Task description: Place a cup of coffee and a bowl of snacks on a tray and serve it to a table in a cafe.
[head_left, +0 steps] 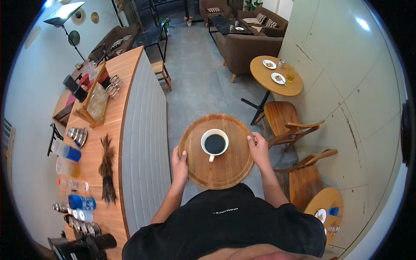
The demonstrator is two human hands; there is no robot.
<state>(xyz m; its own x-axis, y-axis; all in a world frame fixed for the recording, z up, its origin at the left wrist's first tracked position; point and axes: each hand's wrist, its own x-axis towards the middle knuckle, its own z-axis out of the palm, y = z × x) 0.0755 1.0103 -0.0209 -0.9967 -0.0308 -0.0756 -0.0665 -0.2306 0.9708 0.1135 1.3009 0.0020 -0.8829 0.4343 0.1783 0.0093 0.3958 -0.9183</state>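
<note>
A round wooden tray (234, 167) is held level in front of my body, with a raised rim. My left hand (179, 164) grips its left edge, thumb on top of the rim and fingers underneath, out of sight. On the opposite edge my right hand (258, 149) holds it the same way, a little farther forward. A white cup (211, 157) of dark coffee (215, 144) stands upright near the tray's middle, its handle pointing toward me. Neither hand touches the cup.
A wooden counter (123, 86) runs along my left, bearing dried stalks (107, 169), a kettle (77, 136) and glassware. Right are a round table (260, 71) with plates, wooden chairs (281, 115) and a nearer round table (323, 199). Grey floor (193, 73) leads to an armchair (249, 54).
</note>
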